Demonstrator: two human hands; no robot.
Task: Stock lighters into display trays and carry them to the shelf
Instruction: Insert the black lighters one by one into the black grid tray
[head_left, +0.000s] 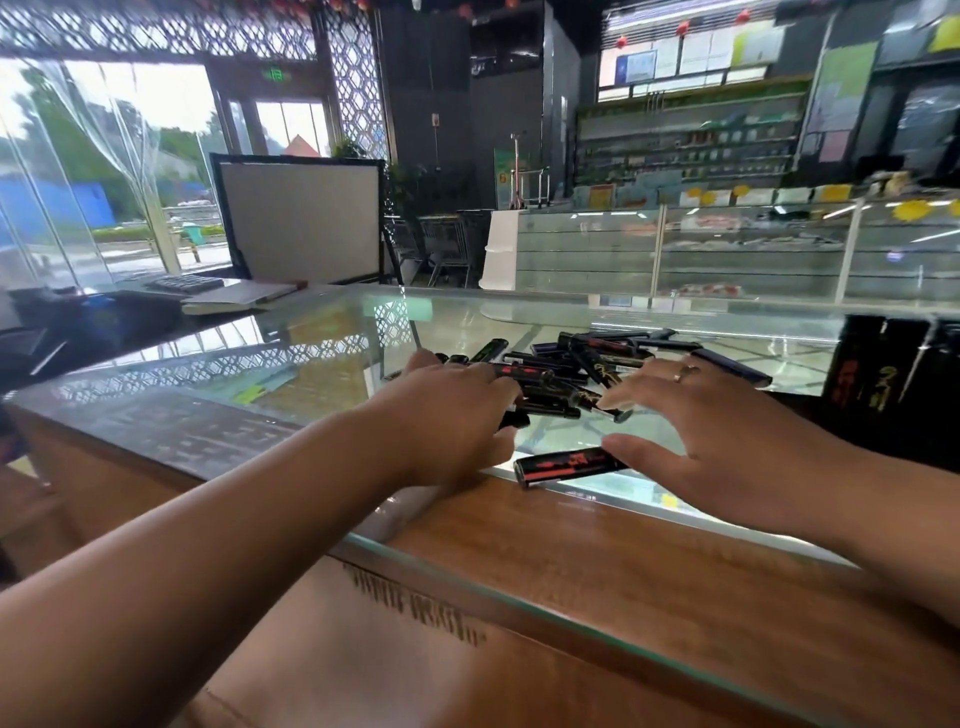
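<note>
A pile of several black lighters (576, 364) with red and gold print lies on the glass counter top (322, 364). My left hand (447, 410) lies over the pile's left side, fingers curled round a few lighters. My right hand (696, 415) reaches in from the right with spread fingers, fingertips touching the pile's near edge. One single lighter (566, 465) lies apart near the counter's front, under my right thumb. A black display tray (893, 379) with lighters standing in it sits at the right edge.
A notebook (236, 299), a keyboard (182, 283) and a framed board (301, 223) stand at the counter's far left. A cardboard box (395, 649) sits below the near wooden edge. Glass showcases (727, 254) and shelves (691, 140) line the back.
</note>
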